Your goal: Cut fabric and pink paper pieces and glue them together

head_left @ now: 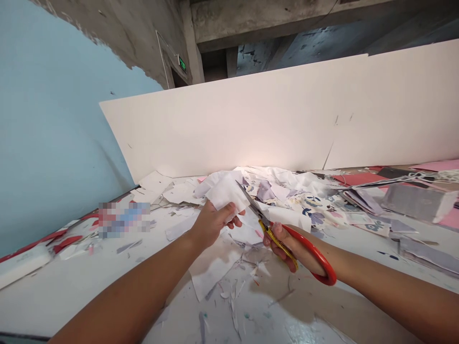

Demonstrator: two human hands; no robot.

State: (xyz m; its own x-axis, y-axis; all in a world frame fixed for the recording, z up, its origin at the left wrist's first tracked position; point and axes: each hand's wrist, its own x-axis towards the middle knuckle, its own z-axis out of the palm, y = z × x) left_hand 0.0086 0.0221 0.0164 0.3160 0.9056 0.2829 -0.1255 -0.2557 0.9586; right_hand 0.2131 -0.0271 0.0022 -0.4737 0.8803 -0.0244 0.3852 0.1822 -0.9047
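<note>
1. Left hand (215, 220): thumb and fingers pinched on a white sheet (226, 191) reaching just beyond them.
2. Right hand (292, 241): wrapped around red-and-yellow-handled scissors (264, 220), blades beside the left hand's sheet.
3. White scrap (211, 272): below the left hand.

The bench (71, 296) spans the near part of the scene. Along its far edge stands a panel (233, 124); a wall (53, 105) runs up the left side. Behind and above the panel is a beam (287, 24), with a sign (182, 63) to its left.

A heap of scraps (182, 192) lies along the panel's foot. Nearer, in the middle, the left hand (211, 222) holds a sheet (225, 191) in front of the heap. Just right of it the right hand (287, 243) holds scissors (264, 220), blades pointing far and left, tips over the sheet. Loose bits (234, 310) lie on the bench nearer than both hands. To the far right is a bundle (412, 200), with cord (390, 180) behind it.
</note>
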